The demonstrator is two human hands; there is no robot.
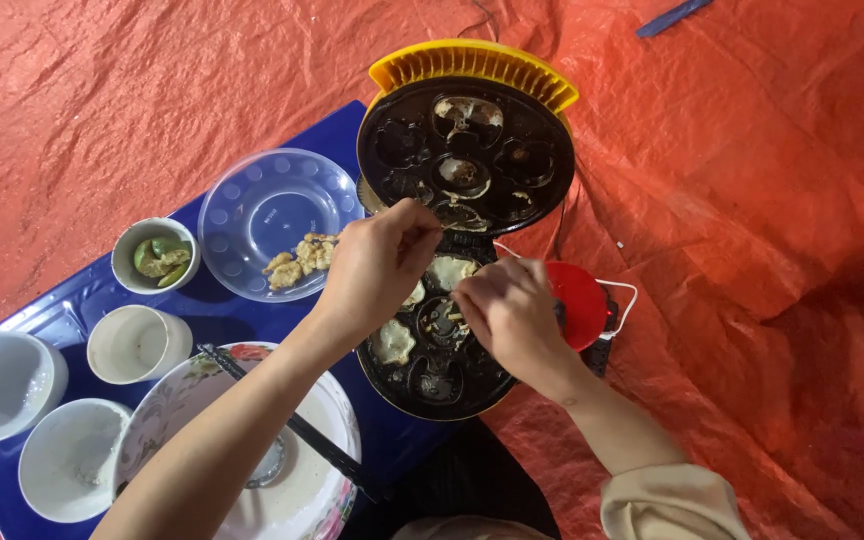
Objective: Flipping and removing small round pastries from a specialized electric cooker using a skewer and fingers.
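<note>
1. Two bare hands over one open cake maker [439,385], round, black inside, yellow shell, standing at the right end of a low blue table [72,310].
2. Left hand [377,265] above the upper-left moulds of the lower plate, fingers pinched around a thin stick, its tip toward the hinge.
3. Right hand [509,315] over the right side of the lower plate, fingers curled in; cannot tell whether anything is gripped.
4. Three pale cakes [393,342] visible in the lower moulds, partly hidden by the hands; other moulds dark with crumbs.
5. One raised lid [466,155] with seven round moulds, scraps stuck in several.
6. One clear plastic bowl [262,205] just left of the lid, a small heap of browned cakes [299,262] at its near edge.
7. One small bowl of lime wedges [155,257], three white cups [137,345] near it on the left.
8. One large batter bowl [302,480] under the left forearm, one pair of dark chopsticks [292,420] across it.
9. One red round object [580,300] right of the cake maker, on the orange tarp [752,200].
</note>
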